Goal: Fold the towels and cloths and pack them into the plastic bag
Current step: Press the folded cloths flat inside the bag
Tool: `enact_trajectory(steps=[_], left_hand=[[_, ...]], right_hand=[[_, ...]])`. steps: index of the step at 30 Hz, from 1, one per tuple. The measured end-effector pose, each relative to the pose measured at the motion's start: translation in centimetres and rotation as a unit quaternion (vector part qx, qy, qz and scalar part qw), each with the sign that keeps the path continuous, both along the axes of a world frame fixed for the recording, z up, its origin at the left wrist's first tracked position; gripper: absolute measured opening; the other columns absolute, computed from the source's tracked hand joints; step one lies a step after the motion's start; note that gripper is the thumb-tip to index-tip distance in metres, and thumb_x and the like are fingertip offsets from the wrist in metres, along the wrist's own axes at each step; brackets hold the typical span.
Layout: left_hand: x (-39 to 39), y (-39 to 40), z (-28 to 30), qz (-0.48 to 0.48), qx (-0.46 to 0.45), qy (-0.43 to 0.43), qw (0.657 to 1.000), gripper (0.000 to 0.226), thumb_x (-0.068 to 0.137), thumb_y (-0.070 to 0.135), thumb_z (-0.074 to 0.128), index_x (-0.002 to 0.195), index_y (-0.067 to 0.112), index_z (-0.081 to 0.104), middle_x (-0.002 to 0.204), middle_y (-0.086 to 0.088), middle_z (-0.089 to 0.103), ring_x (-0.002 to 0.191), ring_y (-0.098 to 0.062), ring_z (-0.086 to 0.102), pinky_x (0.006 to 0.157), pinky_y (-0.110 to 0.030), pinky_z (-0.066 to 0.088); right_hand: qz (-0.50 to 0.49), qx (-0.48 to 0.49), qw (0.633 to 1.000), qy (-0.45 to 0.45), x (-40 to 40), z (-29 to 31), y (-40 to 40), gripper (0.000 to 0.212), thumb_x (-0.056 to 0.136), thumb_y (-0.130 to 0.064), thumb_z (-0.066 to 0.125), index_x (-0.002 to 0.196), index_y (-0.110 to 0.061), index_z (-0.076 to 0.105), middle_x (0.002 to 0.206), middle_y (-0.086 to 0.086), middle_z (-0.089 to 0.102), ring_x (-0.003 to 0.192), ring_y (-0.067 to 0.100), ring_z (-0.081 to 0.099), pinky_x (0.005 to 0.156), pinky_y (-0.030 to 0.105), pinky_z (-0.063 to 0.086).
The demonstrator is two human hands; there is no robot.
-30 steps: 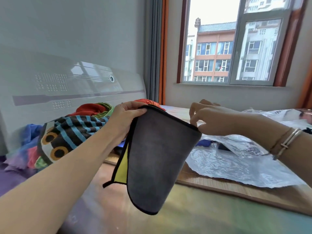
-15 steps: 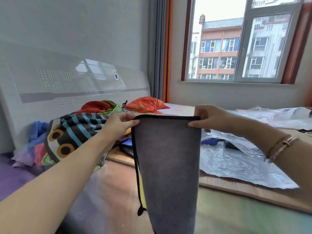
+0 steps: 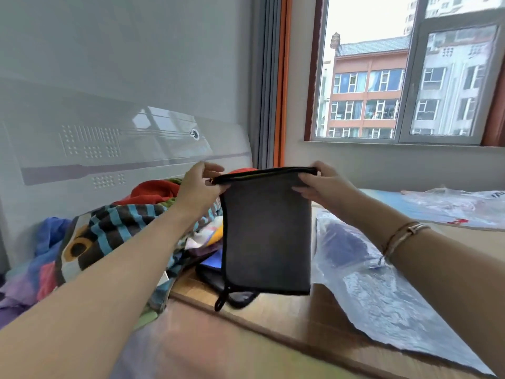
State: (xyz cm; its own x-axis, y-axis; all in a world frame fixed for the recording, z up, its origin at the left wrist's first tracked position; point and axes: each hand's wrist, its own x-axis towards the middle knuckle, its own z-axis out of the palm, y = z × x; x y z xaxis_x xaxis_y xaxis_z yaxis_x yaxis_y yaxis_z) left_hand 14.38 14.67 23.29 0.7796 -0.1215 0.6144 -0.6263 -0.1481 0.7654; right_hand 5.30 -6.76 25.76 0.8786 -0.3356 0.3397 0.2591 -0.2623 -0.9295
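A dark grey cloth [image 3: 269, 233] with black trim hangs folded in front of me, held up by its top edge. My left hand [image 3: 200, 187] pinches the top left corner and my right hand [image 3: 323, 184] pinches the top right corner. A small black loop dangles from the cloth's lower left corner. Behind my left arm lies a heap of cloths [image 3: 123, 228]: a striped one with circles, a red one, blue and purple ones. The clear plastic bag [image 3: 363, 272] lies flat on the wooden board to the right, with something dark blue inside it.
A wooden board [image 3: 276, 315] lies across the bed under the bag and the pile. A grey headboard [image 3: 109, 149] stands at the left. More crumpled clear plastic [image 3: 459, 206] lies at the far right below the window. A dark flat item sits under the hanging cloth.
The cloth was hanging long; it is now folded shorter, with its lower edge brought up. Both hands have risen and hold the top edge level.
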Motion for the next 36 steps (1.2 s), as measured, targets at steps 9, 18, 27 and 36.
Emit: enact_trajectory(steps=[9, 18, 27, 36], left_hand=[[-1.5, 2.0, -4.6, 0.049, 0.201, -0.092, 0.974, 0.018, 0.075, -0.001, 0.075, 0.088, 0.011, 0.071, 0.093, -0.004, 0.053, 0.088, -0.017, 0.049, 0.073, -0.018, 0.031], [-5.9, 5.6, -15.6, -0.175, 0.426, 0.097, 0.882, 0.014, 0.087, 0.016, 0.068, 0.076, 0.017, 0.059, 0.075, 0.001, 0.065, 0.074, -0.013, 0.063, 0.07, -0.027, 0.047], [-4.3, 3.8, -16.2, -0.171, 0.292, 0.219, 0.915, 0.02, 0.087, 0.016, 0.07, 0.1, 0.002, 0.065, 0.097, -0.014, 0.071, 0.083, -0.017, 0.067, 0.071, -0.035, 0.054], [1.3, -1.0, -17.9, 0.05, 0.156, 0.144, 0.976, 0.019, 0.084, 0.025, 0.072, 0.076, 0.013, 0.06, 0.07, 0.006, 0.057, 0.071, -0.017, 0.053, 0.064, -0.028, 0.034]], right_hand=[[-0.046, -0.286, 0.956, -0.05, -2.7, -5.0, 0.4, 0.008, 0.093, -0.011, 0.06, 0.092, -0.006, 0.054, 0.07, -0.002, 0.049, 0.062, 0.009, 0.042, 0.06, 0.02, 0.035], [0.066, -0.385, 0.882, 0.265, -7.8, -15.7, 0.7, 0.005, 0.083, 0.001, 0.055, 0.086, 0.0, 0.059, 0.061, -0.001, 0.059, 0.055, 0.008, 0.062, 0.048, 0.014, 0.04], [-0.012, -0.298, 0.893, 0.337, -5.6, -17.2, 0.4, 0.006, 0.084, -0.011, 0.054, 0.081, -0.008, 0.058, 0.066, 0.005, 0.055, 0.053, 0.017, 0.052, 0.045, 0.026, 0.038], [-0.208, -0.557, 0.774, 0.22, -0.8, -19.6, 1.8, 0.017, 0.091, -0.012, 0.052, 0.105, -0.002, 0.056, 0.089, 0.015, 0.055, 0.087, 0.032, 0.064, 0.061, 0.029, 0.036]])
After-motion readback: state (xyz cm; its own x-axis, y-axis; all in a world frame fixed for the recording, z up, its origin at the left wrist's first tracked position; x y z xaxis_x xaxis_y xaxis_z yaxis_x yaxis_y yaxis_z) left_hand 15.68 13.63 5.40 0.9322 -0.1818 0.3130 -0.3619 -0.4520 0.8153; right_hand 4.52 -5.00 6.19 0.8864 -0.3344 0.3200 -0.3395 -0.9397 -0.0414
